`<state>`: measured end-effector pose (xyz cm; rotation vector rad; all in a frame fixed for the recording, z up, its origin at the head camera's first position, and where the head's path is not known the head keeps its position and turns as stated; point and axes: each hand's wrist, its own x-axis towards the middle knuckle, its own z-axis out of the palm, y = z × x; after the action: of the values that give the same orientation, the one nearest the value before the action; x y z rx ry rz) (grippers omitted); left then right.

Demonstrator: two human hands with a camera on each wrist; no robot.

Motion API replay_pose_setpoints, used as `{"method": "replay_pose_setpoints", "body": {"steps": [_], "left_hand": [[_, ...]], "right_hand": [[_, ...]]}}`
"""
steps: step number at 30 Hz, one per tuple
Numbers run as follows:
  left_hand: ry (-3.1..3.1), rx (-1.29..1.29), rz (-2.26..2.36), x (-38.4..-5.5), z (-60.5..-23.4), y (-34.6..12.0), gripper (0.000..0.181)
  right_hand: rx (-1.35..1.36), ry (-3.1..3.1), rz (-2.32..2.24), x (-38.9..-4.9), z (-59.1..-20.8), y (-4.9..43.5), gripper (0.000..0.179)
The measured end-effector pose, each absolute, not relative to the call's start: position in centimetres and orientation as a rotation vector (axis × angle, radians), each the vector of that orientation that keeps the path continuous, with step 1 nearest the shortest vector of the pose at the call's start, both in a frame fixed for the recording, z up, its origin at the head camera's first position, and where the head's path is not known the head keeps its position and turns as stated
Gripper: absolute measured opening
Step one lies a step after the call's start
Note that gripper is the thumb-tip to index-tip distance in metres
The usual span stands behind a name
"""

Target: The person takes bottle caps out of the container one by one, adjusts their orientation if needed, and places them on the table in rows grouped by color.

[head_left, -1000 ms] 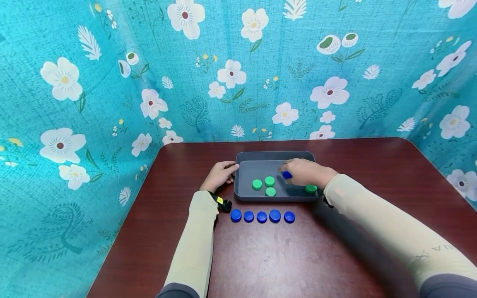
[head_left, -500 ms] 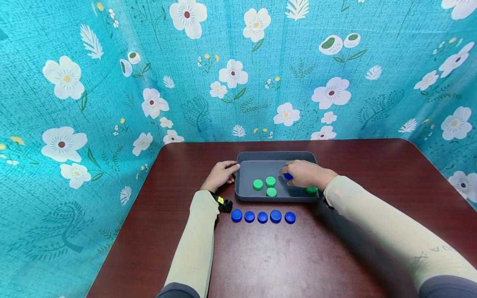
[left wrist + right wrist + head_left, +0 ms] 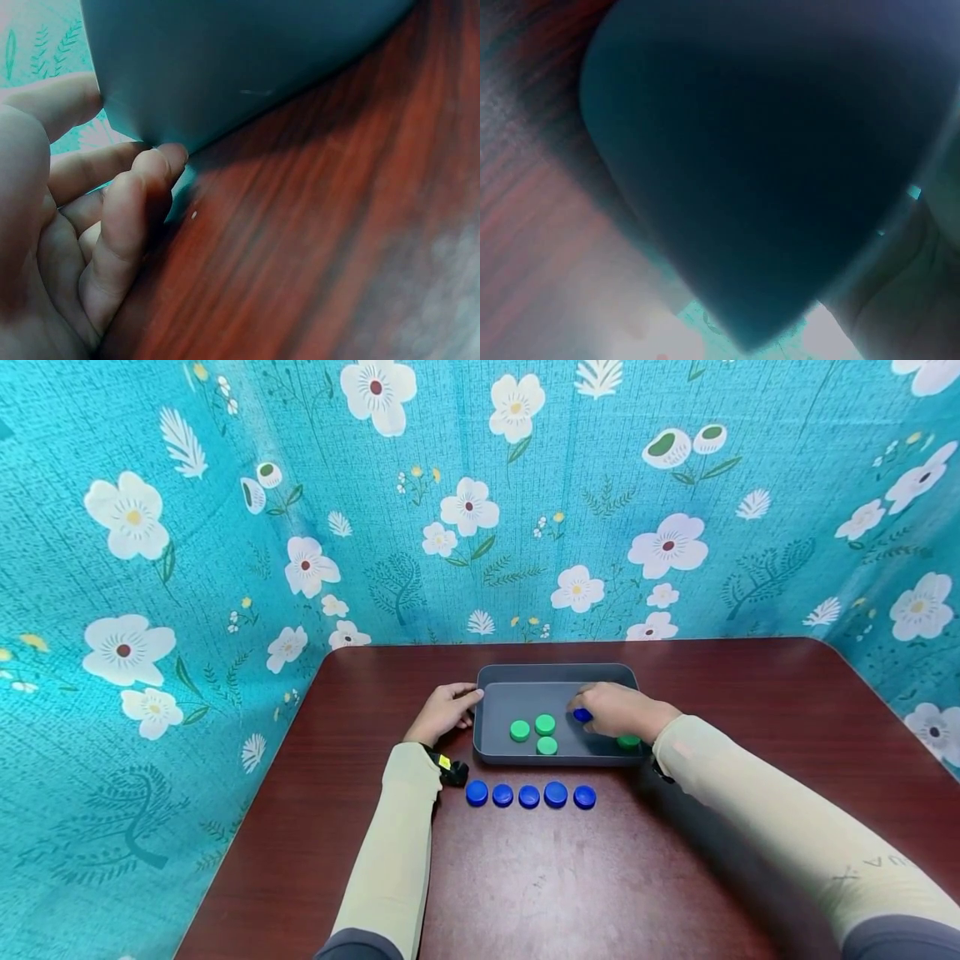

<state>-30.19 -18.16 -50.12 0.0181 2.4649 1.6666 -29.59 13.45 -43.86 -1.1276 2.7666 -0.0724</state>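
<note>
Dark letter-like marks run along the right sleeve [image 3: 787, 818], only an X reading at all clearly, and a yellow label [image 3: 445, 762] on the left wrist is too small to read. The right hand [image 3: 617, 706] pinches a blue cap [image 3: 582, 715] inside the gray tray [image 3: 555, 760], near some green caps [image 3: 545, 724], while the left hand [image 3: 441, 710], fingers loosely bent, touches the tray's left end

The right hand [image 3: 617, 708] partly hides a round blue cap [image 3: 582, 716] and a round green cap [image 3: 628, 742]; the right-wrist view blurs the grey rectangular tray [image 3: 750, 150].
</note>
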Motion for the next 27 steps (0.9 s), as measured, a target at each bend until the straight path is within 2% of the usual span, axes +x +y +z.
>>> {"method": "replay_pose_setpoints", "body": {"steps": [11, 27], "left_hand": [[2.474, 0.035, 1.661, -30.27, -50.04, -18.2, 0.048], [2.474, 0.027, 1.654, -30.26, -50.09, -18.2, 0.049]], "right_hand": [[-1.157, 2.777, -0.117, -30.0, -44.28, 13.69, 0.033], [-1.156, 2.787, -0.13, -29.78, -44.04, 13.96, 0.032]]}}
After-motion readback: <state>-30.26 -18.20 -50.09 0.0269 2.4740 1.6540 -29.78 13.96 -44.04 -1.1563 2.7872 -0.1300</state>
